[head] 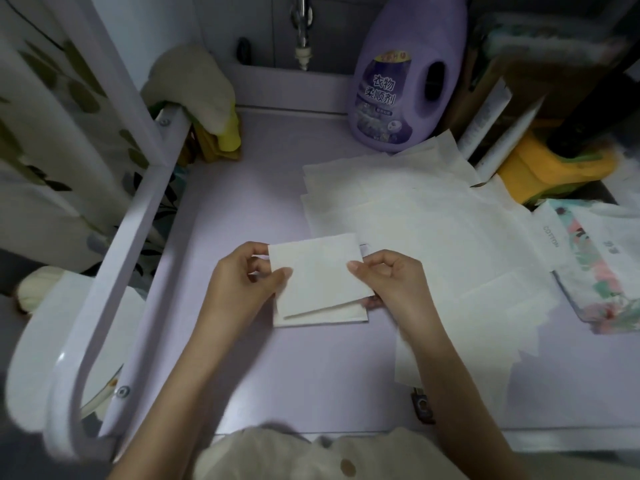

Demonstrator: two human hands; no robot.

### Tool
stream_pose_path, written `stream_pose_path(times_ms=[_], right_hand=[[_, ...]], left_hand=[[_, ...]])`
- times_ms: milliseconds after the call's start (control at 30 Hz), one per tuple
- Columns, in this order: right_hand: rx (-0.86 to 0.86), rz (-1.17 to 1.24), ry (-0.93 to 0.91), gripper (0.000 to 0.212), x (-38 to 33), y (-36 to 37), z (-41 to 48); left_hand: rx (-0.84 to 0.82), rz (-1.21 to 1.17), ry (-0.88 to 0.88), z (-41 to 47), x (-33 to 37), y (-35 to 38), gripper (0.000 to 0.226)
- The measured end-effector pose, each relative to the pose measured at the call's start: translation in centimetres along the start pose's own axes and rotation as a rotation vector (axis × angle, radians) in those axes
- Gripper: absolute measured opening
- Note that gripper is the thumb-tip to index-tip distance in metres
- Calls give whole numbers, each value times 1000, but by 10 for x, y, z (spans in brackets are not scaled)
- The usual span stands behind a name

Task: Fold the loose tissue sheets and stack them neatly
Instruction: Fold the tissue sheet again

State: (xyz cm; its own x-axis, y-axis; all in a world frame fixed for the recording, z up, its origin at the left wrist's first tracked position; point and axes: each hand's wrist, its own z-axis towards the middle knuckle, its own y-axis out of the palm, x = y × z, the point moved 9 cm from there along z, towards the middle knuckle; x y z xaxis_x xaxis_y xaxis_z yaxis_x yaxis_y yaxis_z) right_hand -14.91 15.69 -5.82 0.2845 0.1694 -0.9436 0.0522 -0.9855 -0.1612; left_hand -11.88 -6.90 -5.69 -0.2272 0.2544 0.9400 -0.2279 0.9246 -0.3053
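Front-centre of the table point(242, 202): folded tissue point(320, 278), its left edge pinched by the left hand point(242, 282) and its right edge by the right hand point(391, 282), thumbs on top.
Right half: loose sheets point(433, 220) spread overlapping, reaching the tissue pack point(602, 265) at the right edge.
Back edge: softener bottle point(398, 81), just beside the sheets.
Left edge: white rail point(114, 254), with bare table between it and the hands.
Tissue lie: nearly square, slightly wider left to right, far edge rising rightward.

The purple bottle point(405, 74) carries a label point(381, 90) with large Chinese characters reading "衣物柔顺剂"; the smaller print beneath is too blurred to read. The white flap of the tissue pack point(602, 265) reads "COTTON".
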Motion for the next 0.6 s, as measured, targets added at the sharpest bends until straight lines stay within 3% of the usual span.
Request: stream_pose_path(times_ms=[233, 600], right_hand=[[-39, -220, -14, 34, 16, -1, 2], [-25, -223, -37, 33, 29, -6, 5]], left_hand=[[75, 109, 29, -6, -8, -7, 27], [90, 222, 62, -8, -6, -4, 32]])
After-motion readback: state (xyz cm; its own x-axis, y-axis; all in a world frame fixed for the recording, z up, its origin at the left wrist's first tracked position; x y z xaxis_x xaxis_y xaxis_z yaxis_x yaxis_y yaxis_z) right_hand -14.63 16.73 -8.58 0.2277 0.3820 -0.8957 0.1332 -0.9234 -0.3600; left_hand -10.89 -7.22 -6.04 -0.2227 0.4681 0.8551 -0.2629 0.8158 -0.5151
